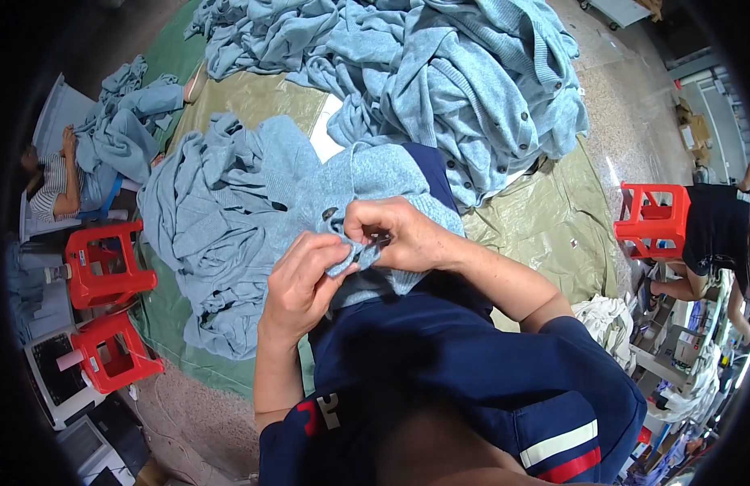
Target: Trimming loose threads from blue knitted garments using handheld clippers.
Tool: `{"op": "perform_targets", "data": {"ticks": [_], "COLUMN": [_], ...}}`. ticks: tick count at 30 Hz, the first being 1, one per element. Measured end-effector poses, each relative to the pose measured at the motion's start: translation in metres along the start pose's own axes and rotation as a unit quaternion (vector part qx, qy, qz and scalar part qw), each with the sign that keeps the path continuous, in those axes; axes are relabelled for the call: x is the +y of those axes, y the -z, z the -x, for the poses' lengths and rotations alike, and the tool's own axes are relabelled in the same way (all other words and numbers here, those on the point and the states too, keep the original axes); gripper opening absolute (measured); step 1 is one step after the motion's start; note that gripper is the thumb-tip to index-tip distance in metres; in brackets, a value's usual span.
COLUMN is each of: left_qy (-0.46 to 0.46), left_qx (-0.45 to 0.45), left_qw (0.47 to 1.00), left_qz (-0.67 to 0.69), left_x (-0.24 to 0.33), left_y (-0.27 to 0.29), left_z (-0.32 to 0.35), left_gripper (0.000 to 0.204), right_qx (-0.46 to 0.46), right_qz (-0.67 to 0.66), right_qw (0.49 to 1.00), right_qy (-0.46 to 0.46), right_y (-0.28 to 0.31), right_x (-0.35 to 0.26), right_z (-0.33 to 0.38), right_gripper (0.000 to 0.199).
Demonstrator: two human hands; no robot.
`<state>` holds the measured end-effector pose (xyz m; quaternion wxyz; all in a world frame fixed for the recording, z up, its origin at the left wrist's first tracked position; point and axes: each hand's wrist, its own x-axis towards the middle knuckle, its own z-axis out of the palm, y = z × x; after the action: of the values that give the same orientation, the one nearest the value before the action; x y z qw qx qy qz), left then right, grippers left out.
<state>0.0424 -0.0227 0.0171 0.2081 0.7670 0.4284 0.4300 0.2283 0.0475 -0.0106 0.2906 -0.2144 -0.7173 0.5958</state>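
Left hand (303, 279): pinching the blue cardigan (245, 202) edge.
Right hand (395, 235): at 2 o'clock, pinching cloth (perhaps a small tool).
Button (329, 214): 12 o'clock.

Both hands (354, 259) together (fingers pinched)

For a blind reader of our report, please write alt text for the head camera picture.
Seen from above, a person's left hand and right hand pinch a light blue knitted cardigan at a dark button on their lap. More blue cardigans are heaped on a green tarp, with red plastic stools at both sides.
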Motion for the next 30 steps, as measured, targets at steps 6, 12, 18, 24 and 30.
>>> {"op": "perform_targets", "data": {"ticks": [6, 12, 18, 24, 30], "left_qy": [0.000, 0.002, 0.020, 0.024, 0.005], "left_qx": [-0.034, -0.047, -0.036, 0.003, 0.001], "left_qw": [0.999, 0.998, 0.998, 1.000, 0.999], "left_qz": [-0.002, -0.049, -0.040, -0.018, -0.042], "left_x": [-0.001, -0.007, -0.004, -0.013, -0.012], "left_y": [0.004, 0.002, 0.004, -0.002, 0.002], "left_z": [-0.005, 0.000, 0.000, 0.005, 0.007], "left_gripper": [0.026, 0.026, 0.028, 0.026, 0.026], "right_qx": [0.002, 0.066, 0.036, 0.070, 0.084], "right_qz": [-0.017, 0.138, 0.139, 0.136, 0.063], "right_qw": [0.999, 0.983, 0.985, 0.981, 0.992], "right_qy": [-0.038, 0.099, 0.099, 0.118, 0.065], "right_y": [-0.005, -0.010, -0.006, -0.006, -0.013], "right_x": [-0.003, -0.003, -0.001, 0.002, 0.002], "right_z": [0.000, -0.005, -0.006, -0.008, -0.008], "right_gripper": [0.046, 0.057, 0.039, 0.030, 0.029]}}
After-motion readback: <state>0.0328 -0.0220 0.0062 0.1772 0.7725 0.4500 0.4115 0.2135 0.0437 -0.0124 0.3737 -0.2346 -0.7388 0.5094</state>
